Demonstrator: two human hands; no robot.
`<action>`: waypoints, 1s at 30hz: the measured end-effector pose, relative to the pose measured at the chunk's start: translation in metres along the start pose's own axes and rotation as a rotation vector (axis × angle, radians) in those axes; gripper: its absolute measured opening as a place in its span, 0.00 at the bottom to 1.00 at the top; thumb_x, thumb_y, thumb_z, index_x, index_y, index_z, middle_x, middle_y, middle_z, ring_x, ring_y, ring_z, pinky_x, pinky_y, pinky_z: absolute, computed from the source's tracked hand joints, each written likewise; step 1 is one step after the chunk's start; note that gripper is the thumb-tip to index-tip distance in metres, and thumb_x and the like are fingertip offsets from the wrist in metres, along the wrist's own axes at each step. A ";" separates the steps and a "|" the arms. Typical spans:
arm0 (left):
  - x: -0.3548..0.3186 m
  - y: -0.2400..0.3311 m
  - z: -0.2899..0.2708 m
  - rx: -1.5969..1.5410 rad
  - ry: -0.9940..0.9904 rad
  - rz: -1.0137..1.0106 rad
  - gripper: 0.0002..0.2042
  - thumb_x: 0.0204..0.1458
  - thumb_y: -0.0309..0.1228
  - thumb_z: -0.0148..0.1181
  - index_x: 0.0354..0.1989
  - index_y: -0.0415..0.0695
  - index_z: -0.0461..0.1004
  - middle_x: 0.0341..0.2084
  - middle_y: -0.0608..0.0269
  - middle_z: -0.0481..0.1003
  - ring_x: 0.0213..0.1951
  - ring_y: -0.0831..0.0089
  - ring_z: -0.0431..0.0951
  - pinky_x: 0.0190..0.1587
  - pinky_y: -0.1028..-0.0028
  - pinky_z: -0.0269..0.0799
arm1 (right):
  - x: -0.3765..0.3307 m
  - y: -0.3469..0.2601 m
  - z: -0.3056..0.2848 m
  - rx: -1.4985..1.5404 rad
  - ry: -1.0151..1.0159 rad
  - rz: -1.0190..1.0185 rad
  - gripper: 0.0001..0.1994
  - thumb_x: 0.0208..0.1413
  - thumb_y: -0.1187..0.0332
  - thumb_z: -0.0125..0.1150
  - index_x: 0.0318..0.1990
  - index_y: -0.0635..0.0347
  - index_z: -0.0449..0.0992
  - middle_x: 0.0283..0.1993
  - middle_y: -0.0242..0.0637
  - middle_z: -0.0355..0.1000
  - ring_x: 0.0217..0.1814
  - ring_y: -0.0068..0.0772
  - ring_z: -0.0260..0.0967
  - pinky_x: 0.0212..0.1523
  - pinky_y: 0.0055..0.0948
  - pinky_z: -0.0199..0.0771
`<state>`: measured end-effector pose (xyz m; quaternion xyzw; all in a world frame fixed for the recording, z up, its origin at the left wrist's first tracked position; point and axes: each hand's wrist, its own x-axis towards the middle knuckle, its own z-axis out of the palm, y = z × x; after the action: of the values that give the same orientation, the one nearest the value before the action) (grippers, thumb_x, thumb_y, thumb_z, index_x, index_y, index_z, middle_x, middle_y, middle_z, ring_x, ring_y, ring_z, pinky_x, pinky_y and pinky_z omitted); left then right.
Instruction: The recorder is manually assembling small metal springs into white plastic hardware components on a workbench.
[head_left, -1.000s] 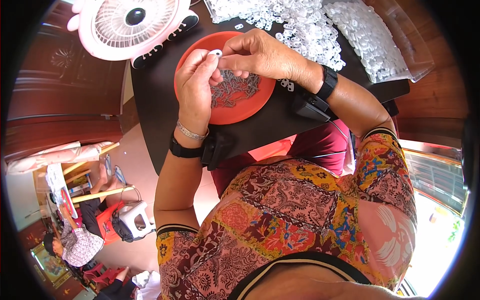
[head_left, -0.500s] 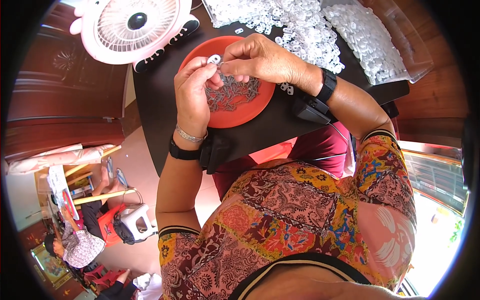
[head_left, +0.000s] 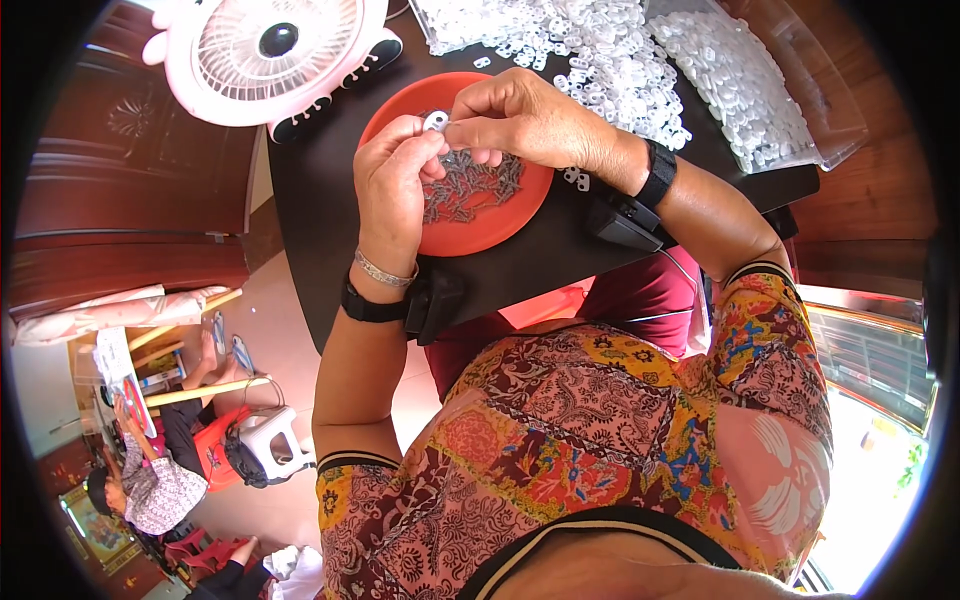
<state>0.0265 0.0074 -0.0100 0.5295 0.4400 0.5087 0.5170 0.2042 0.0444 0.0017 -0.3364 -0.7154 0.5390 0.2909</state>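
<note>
My left hand (head_left: pixel 392 195) pinches a small white plastic piece with holes (head_left: pixel 436 120) between thumb and fingers. Against its edge, the fingertips of my right hand (head_left: pixel 540 118) are pressed together; whatever they hold is hidden or too small to make out. Both hands are over a round orange-red basin (head_left: pixel 495 232). Many small grey screws (head_left: pixel 470 190) lie loose in the basin, partly covered by my hands.
A heap of similar white pieces (head_left: pixel 620 85) covers the back of the black table (head_left: pixel 320 200). At back right, a clear tray (head_left: pixel 835 105) holds more. A pink-and-white fan (head_left: pixel 280 95) stands at back left. Another person (head_left: pixel 165 495) sits at far left.
Both hands stay together over the basin, still gripping at the white piece. The whole picture has shifted very slightly to the right.
</note>
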 end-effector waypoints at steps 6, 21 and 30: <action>0.000 -0.001 0.000 -0.102 -0.010 0.019 0.08 0.49 0.29 0.52 0.24 0.38 0.71 0.17 0.68 0.67 0.21 0.82 0.65 0.26 0.82 0.63 | 0.002 0.007 0.001 -0.167 0.113 -0.265 0.10 0.52 0.67 0.64 0.38 0.63 0.76 0.26 0.28 0.70 0.27 0.16 0.66 0.27 0.19 0.67; 0.002 -0.001 -0.002 0.024 -0.096 -0.071 0.09 0.50 0.31 0.52 0.26 0.38 0.73 0.18 0.68 0.69 0.21 0.82 0.67 0.25 0.82 0.62 | -0.004 0.004 0.001 -0.677 0.149 -0.501 0.15 0.44 0.64 0.68 0.39 0.60 0.74 0.34 0.38 0.75 0.35 0.40 0.75 0.35 0.30 0.75; 0.002 -0.005 0.000 0.050 -0.079 -0.029 0.10 0.51 0.31 0.51 0.26 0.36 0.73 0.20 0.66 0.71 0.21 0.81 0.68 0.27 0.82 0.64 | -0.004 0.006 0.000 -0.622 0.132 -0.502 0.13 0.46 0.66 0.67 0.38 0.61 0.74 0.32 0.39 0.75 0.35 0.40 0.75 0.34 0.30 0.75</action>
<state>0.0265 0.0095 -0.0147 0.5557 0.4393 0.4686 0.5278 0.2072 0.0426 -0.0042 -0.2571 -0.8840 0.1860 0.3433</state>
